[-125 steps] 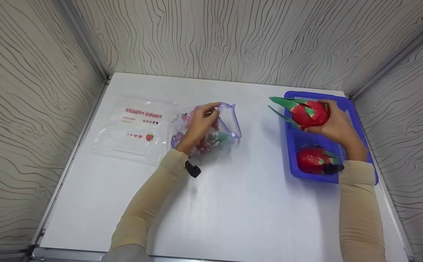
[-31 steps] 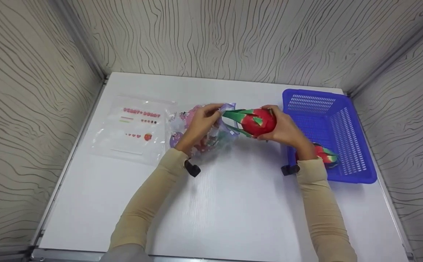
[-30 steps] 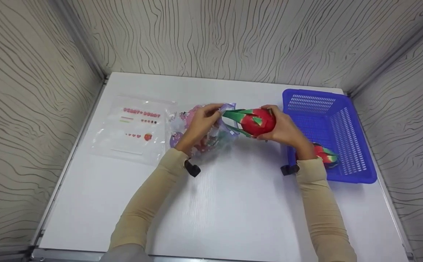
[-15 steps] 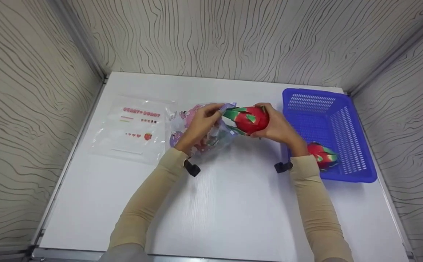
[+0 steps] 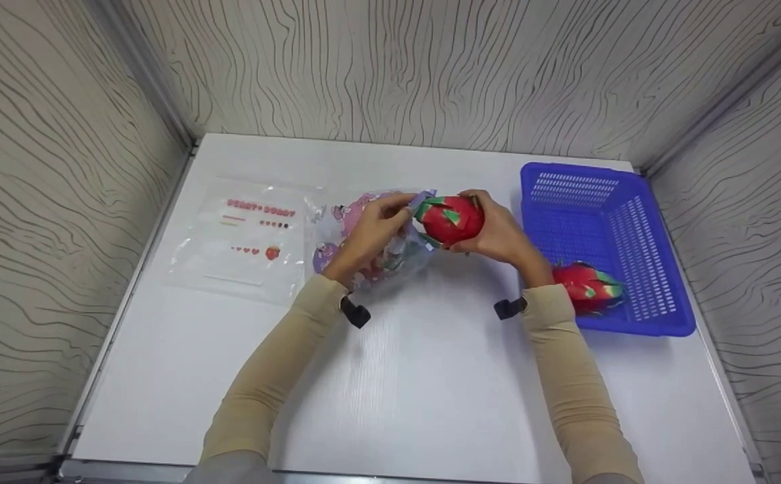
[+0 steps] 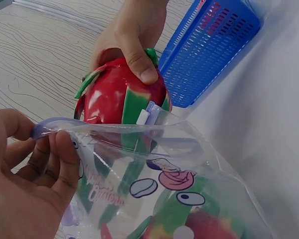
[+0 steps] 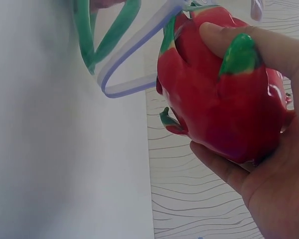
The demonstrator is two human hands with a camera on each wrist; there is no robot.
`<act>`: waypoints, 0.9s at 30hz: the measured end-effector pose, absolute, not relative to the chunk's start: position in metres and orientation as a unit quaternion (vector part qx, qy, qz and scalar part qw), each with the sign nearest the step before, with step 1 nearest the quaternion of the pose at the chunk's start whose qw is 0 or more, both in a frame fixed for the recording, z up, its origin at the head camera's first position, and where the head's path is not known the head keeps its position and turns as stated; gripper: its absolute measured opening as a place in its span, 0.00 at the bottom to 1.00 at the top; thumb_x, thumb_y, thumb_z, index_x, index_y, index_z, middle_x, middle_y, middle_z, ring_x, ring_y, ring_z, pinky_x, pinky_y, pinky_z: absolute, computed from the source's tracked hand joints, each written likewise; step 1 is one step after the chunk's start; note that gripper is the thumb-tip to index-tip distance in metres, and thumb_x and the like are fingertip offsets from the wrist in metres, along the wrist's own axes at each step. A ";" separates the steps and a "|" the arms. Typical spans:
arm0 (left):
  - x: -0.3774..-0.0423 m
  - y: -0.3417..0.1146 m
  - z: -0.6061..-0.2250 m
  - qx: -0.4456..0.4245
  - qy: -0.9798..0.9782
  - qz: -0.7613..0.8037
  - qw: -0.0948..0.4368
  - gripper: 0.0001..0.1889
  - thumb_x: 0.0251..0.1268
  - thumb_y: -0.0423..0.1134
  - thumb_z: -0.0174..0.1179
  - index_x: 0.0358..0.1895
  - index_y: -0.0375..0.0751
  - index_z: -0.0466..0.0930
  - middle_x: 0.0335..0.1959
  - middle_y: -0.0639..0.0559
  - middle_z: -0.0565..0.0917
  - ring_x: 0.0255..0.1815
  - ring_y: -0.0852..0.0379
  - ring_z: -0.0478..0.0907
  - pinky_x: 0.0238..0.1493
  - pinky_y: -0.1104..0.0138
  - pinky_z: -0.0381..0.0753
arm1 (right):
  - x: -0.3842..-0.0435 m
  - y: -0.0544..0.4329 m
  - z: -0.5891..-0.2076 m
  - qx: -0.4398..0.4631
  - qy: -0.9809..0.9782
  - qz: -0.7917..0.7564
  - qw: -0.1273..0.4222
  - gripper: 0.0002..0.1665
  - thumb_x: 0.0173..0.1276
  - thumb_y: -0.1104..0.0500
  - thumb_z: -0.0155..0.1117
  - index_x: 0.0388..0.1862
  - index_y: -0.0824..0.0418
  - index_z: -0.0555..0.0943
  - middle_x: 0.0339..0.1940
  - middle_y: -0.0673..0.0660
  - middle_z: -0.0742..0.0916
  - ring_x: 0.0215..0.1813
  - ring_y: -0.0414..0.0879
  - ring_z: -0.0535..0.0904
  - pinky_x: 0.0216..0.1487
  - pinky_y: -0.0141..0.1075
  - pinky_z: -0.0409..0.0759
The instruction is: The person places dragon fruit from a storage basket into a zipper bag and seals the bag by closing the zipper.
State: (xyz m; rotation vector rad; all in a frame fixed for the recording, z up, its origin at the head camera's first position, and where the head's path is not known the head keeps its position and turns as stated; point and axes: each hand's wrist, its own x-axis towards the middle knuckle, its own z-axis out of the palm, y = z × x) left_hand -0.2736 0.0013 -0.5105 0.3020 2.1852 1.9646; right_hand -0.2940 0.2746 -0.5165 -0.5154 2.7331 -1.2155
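My right hand (image 5: 495,232) grips a red dragon fruit (image 5: 454,220) with green leaf tips, thumb on one side and fingers on the other. Its leafy end points left, into the mouth of a clear zip bag (image 6: 189,154) printed with cartoon pictures. At the bag's purple-edged opening, my left hand (image 5: 374,232) pinches the rim between thumb and fingers. Inside the bag, low in the left wrist view, lies another red and green dragon fruit (image 6: 204,224). The right wrist view shows the purple zip strip (image 7: 129,89) looping out beside the held fruit.
A blue plastic basket (image 5: 663,269) stands at the right of the white table (image 5: 417,396), with one more dragon fruit (image 5: 585,289) in it. A flat clear bag with red print (image 5: 249,235) lies at the left. Patterned panels surround the table's back and sides.
The right hand has carried the dragon fruit from over the basket leftward to the bag, and its leaves have gone into the opening. My left hand keeps holding the rim in place.
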 end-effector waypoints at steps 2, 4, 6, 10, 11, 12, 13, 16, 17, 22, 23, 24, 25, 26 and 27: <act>-0.274 0.002 -0.512 0.109 0.734 0.664 0.095 0.20 0.81 0.42 0.56 0.70 0.51 0.82 0.60 0.51 0.83 0.49 0.55 0.79 0.51 0.68 0.84 | -0.294 0.273 -0.518 -0.172 0.897 -0.403 0.048 0.62 0.48 0.51 0.91 0.78 0.56 0.65 0.75 0.62 0.78 0.75 0.61 0.75 0.76 0.60 0.76; -0.274 0.002 -0.512 0.116 0.730 0.667 0.097 0.20 0.81 0.41 0.56 0.70 0.49 0.82 0.61 0.50 0.83 0.50 0.55 0.79 0.52 0.68 0.85 | -0.295 0.271 -0.519 -0.173 0.897 -0.405 0.044 0.62 0.48 0.52 0.91 0.78 0.56 0.65 0.75 0.62 0.78 0.75 0.61 0.75 0.77 0.60 0.75; -0.274 0.003 -0.512 0.119 0.728 0.668 0.097 0.21 0.80 0.41 0.56 0.70 0.48 0.82 0.62 0.49 0.83 0.50 0.55 0.79 0.53 0.68 0.85 | -0.296 0.269 -0.520 -0.172 0.898 -0.404 0.040 0.62 0.48 0.52 0.90 0.78 0.58 0.65 0.75 0.62 0.78 0.74 0.61 0.76 0.77 0.60 0.75; -0.272 0.004 -0.512 0.109 0.735 0.661 0.108 0.21 0.80 0.45 0.57 0.72 0.53 0.81 0.64 0.51 0.82 0.53 0.55 0.79 0.56 0.67 0.85 | -0.297 0.267 -0.521 -0.164 0.898 -0.407 0.038 0.62 0.48 0.53 0.90 0.78 0.59 0.64 0.75 0.63 0.78 0.74 0.61 0.76 0.77 0.59 0.75; -0.272 0.004 -0.512 0.109 0.736 0.659 0.110 0.22 0.80 0.45 0.57 0.72 0.54 0.80 0.65 0.51 0.82 0.54 0.54 0.79 0.57 0.66 0.85 | -0.297 0.267 -0.521 -0.163 0.897 -0.409 0.039 0.63 0.48 0.53 0.90 0.78 0.59 0.64 0.75 0.63 0.78 0.74 0.61 0.76 0.77 0.60 0.75; -0.271 0.005 -0.511 0.111 0.737 0.657 0.111 0.22 0.81 0.45 0.57 0.73 0.54 0.80 0.66 0.51 0.82 0.55 0.54 0.79 0.58 0.65 0.85 | -0.297 0.266 -0.522 -0.160 0.897 -0.411 0.040 0.63 0.48 0.53 0.89 0.79 0.59 0.64 0.75 0.63 0.78 0.74 0.61 0.76 0.77 0.59 0.76; -0.271 0.006 -0.511 0.114 0.737 0.656 0.113 0.22 0.81 0.44 0.57 0.74 0.53 0.79 0.67 0.51 0.82 0.56 0.53 0.80 0.60 0.65 0.85 | -0.298 0.266 -0.522 -0.158 0.896 -0.413 0.041 0.63 0.48 0.53 0.89 0.79 0.59 0.63 0.75 0.63 0.78 0.74 0.61 0.76 0.77 0.59 0.76; -0.269 0.007 -0.512 0.122 0.736 0.655 0.118 0.23 0.81 0.42 0.57 0.75 0.51 0.78 0.70 0.50 0.81 0.60 0.52 0.79 0.64 0.62 0.85 | -0.299 0.265 -0.525 -0.148 0.896 -0.416 0.043 0.63 0.48 0.52 0.90 0.79 0.59 0.63 0.74 0.63 0.78 0.73 0.61 0.76 0.76 0.58 0.76; -0.269 0.008 -0.512 0.123 0.736 0.655 0.120 0.24 0.81 0.42 0.57 0.75 0.51 0.77 0.71 0.50 0.80 0.61 0.52 0.79 0.66 0.61 0.85 | -0.299 0.264 -0.526 -0.146 0.896 -0.417 0.045 0.63 0.48 0.52 0.90 0.79 0.59 0.63 0.74 0.63 0.78 0.73 0.60 0.76 0.76 0.58 0.76; -0.267 0.009 -0.513 0.122 0.744 0.643 0.137 0.25 0.81 0.44 0.57 0.77 0.54 0.76 0.74 0.51 0.77 0.70 0.51 0.76 0.74 0.57 0.80 | -0.300 0.264 -0.527 -0.128 0.898 -0.417 0.057 0.63 0.49 0.51 0.90 0.79 0.58 0.63 0.75 0.64 0.78 0.74 0.60 0.76 0.77 0.57 0.76; -0.267 0.009 -0.513 0.123 0.745 0.640 0.138 0.25 0.81 0.44 0.57 0.77 0.54 0.76 0.75 0.52 0.77 0.71 0.51 0.76 0.74 0.56 0.79 | -0.300 0.264 -0.527 -0.125 0.898 -0.418 0.058 0.63 0.49 0.51 0.89 0.79 0.58 0.63 0.75 0.64 0.78 0.74 0.61 0.76 0.77 0.57 0.76; -0.267 0.009 -0.513 0.125 0.746 0.639 0.138 0.25 0.81 0.43 0.57 0.77 0.54 0.76 0.76 0.52 0.76 0.73 0.50 0.75 0.75 0.56 0.79 | -0.300 0.263 -0.527 -0.123 0.898 -0.418 0.060 0.63 0.49 0.51 0.89 0.79 0.59 0.63 0.75 0.64 0.78 0.74 0.61 0.76 0.77 0.57 0.76; -0.267 0.009 -0.513 0.125 0.746 0.639 0.139 0.25 0.81 0.43 0.57 0.77 0.55 0.75 0.76 0.52 0.76 0.74 0.50 0.75 0.76 0.56 0.78 | -0.301 0.263 -0.526 -0.120 0.898 -0.420 0.061 0.63 0.49 0.50 0.89 0.79 0.59 0.63 0.75 0.64 0.78 0.74 0.61 0.76 0.77 0.58 0.76; -0.268 0.009 -0.514 0.126 0.744 0.641 0.140 0.25 0.81 0.43 0.57 0.77 0.55 0.75 0.77 0.52 0.76 0.75 0.50 0.75 0.76 0.55 0.77 | -0.301 0.263 -0.526 -0.118 0.897 -0.421 0.062 0.63 0.49 0.50 0.89 0.79 0.59 0.63 0.75 0.64 0.78 0.74 0.61 0.76 0.77 0.58 0.76; -0.268 0.009 -0.514 0.126 0.742 0.643 0.142 0.25 0.81 0.42 0.57 0.77 0.55 0.75 0.77 0.52 0.75 0.75 0.49 0.74 0.77 0.55 0.77 | -0.301 0.262 -0.526 -0.117 0.897 -0.422 0.063 0.63 0.49 0.50 0.89 0.79 0.59 0.63 0.75 0.64 0.78 0.74 0.61 0.76 0.77 0.58 0.76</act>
